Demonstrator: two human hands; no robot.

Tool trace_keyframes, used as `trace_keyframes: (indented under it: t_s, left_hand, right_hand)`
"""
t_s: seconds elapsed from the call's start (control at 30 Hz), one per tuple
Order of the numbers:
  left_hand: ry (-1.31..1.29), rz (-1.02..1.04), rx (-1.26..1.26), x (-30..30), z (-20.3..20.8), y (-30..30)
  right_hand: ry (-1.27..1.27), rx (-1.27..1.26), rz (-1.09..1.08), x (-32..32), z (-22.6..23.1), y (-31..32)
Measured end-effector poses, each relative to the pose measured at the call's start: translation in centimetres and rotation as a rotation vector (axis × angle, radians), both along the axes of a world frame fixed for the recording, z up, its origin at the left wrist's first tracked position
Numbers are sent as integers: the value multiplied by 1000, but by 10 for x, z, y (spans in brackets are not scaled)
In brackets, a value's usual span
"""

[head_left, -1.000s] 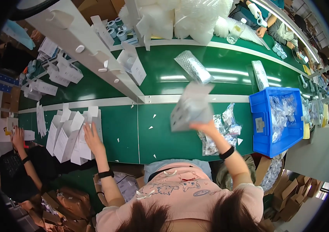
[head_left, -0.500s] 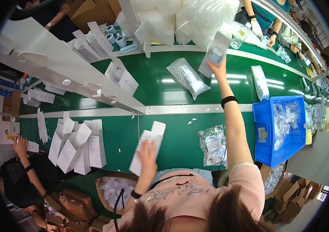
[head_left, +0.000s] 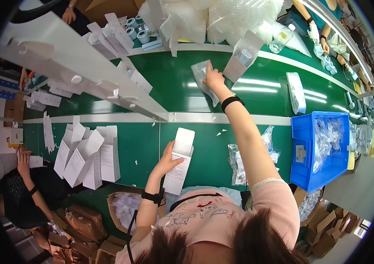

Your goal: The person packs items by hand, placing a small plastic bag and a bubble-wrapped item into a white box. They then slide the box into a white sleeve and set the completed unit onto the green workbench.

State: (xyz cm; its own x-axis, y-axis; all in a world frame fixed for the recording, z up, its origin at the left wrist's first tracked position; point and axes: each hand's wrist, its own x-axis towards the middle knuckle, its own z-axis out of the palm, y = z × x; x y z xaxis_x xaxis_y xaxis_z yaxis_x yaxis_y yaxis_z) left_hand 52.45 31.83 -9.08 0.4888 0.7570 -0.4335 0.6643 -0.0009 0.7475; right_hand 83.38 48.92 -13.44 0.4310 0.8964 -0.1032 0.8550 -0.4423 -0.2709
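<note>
My left hand [head_left: 168, 162] is closed round a white carton [head_left: 177, 177] with its top flap raised, near the table's front edge. Out across the green conveyor, my right hand [head_left: 214, 80] grips a bubble-wrapped package [head_left: 201, 72]; its contents cannot be made out. Just right of that hand stands an open white carton [head_left: 236, 66] with a pale grey-blue part showing inside. Another bubble-wrapped package [head_left: 296, 93] lies farther right on the belt. In front of my right forearm lie clear plastic bags of small parts [head_left: 238, 167], partly hidden by the arm.
Several open white cartons [head_left: 81, 154] stand at left on the table. A blue bin [head_left: 299, 154] with clear bags sits at right. A metal post [head_left: 86, 83] slants across the left side. Bubble wrap [head_left: 235, 22] is piled behind. Co-workers' hands [head_left: 23, 163] show at the edges.
My right hand has left the open carton on the belt and moved left onto the bubble-wrapped package, which now looks tilted. My left hand has settled round its carton and shifted it slightly right.
</note>
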Motion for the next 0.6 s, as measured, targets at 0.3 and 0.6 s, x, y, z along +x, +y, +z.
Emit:
trace_keyframes:
  t_s: [0.3, 0.6]
  left_hand:
    - [-323, -4, 192, 34, 61, 14]
    - [-455, 184, 348, 71, 41, -31]
  right_hand:
    - [1217, 695, 3, 3, 125, -136]
    - [1111, 1053, -490, -94, 133, -223]
